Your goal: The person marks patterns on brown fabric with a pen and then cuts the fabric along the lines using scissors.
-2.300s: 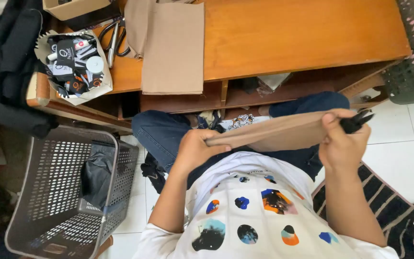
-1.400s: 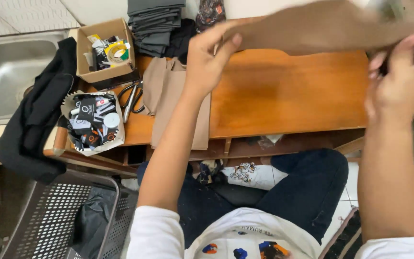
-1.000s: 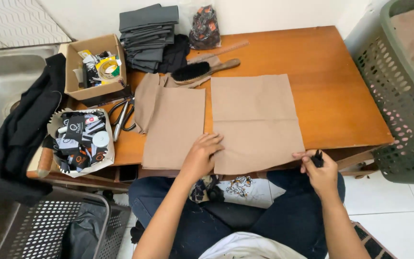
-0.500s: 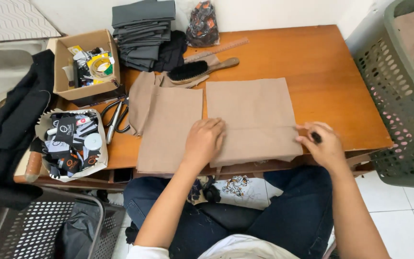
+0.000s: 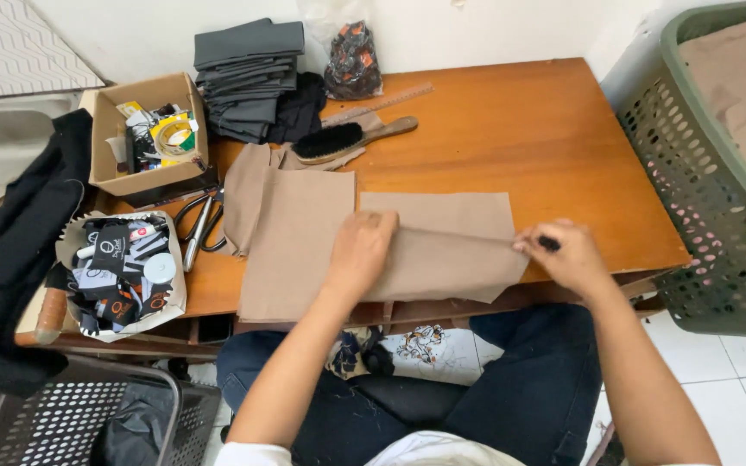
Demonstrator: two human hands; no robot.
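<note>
A tan fabric piece lies on the wooden table near its front edge, with a fold running across it. My left hand grips the fold's left end. My right hand pinches the fold's right end and also holds a small black object, likely a marker. A second tan fabric piece lies flat just left of my left hand, overlapping more tan cloth.
A black brush and a wooden ruler lie behind the fabric. Scissors, a cardboard box, a stack of dark grey cloth and a bag of labels sit left. A green basket stands right.
The fabric came from my lap up onto the table and was spread flat. Both hands have since folded it over, and the fold now runs between them.
</note>
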